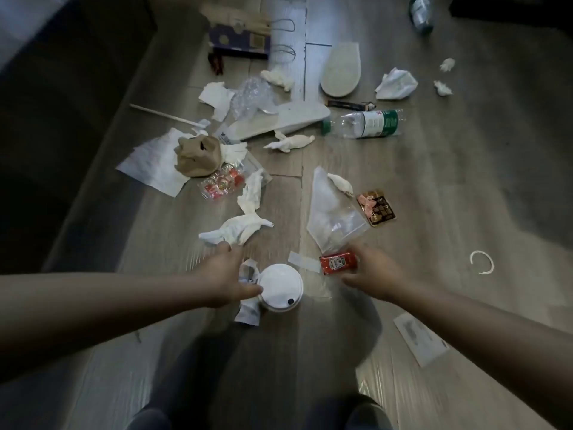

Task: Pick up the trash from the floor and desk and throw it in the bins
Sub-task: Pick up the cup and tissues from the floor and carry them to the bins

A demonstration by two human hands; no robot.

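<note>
clear plastic bag (333,212) lies on the floor (465,197); judged limp and slippery, best pinched at a corner; lidded cup (281,287), likely light and crushable, clasped at its rim by left grip (228,274); ketchup packet (337,262), soft, burstable, pinched in right grip (369,274).

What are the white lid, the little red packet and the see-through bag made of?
The white lid looks like smooth moulded plastic: even sheen, neat sip hole. The red packet is probably printed foil or plastic film, glossy and crinkled. The see-through bag seems thin clear plastic film: the floor shows through its creases.
</note>
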